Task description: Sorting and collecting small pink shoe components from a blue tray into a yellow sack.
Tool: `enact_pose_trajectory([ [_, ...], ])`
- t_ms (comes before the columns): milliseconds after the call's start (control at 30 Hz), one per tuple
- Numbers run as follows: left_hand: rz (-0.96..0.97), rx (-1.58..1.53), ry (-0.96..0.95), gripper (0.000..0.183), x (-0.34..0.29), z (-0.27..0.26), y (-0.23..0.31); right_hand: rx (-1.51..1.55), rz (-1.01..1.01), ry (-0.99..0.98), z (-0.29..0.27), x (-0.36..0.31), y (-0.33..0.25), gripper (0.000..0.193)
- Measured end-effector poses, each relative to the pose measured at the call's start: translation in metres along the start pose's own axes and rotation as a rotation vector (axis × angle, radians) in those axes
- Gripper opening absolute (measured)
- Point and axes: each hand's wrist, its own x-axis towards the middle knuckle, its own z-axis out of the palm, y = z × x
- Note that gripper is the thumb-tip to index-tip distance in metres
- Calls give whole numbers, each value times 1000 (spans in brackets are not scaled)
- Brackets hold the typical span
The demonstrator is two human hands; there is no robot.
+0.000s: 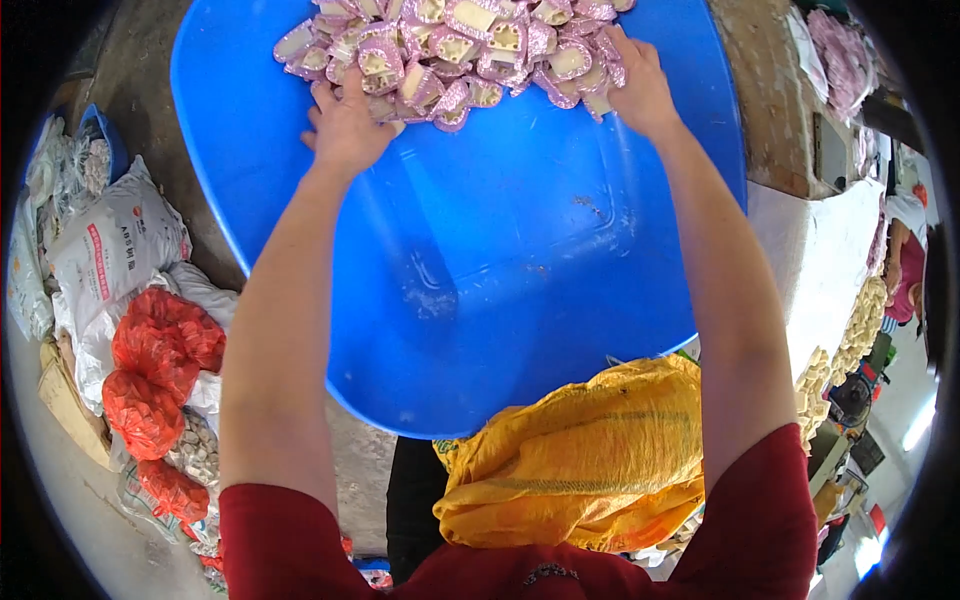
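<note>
Our left hand (345,125) lies spread flat on the heap of small pink-and-cream plastic pieces (460,50). Our right hand (640,90) cups the heap's other side, fingers spread too. The heap sits at the far end of the big blue plastic tub (480,280). We seem to be raking pieces together. Next we must scoop gently.

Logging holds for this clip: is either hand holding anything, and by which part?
Neither clearly holds anything. The left hand and right hand lie spread on the near edge of the pile of pink packets in the blue tub; no closed grip shows.
</note>
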Motion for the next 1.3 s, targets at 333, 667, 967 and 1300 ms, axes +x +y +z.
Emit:
enact_pose_trajectory([
  [333,152,-489,-6,68,-102,56,12,579,394,-85,6,-73,-50,47],
  [667,-194,-1813,-723,70,-193,-22,35,1237,449,-459,-115,-197,-54,44],
  [967,835,-1000,-1263,47,-380,-51,95,707,-202,-1280,-196,-364,-72,37],
  [1300,500,-567,-139,33,-247,-43,59,552,44,-738,-138,-235,-83,52],
])
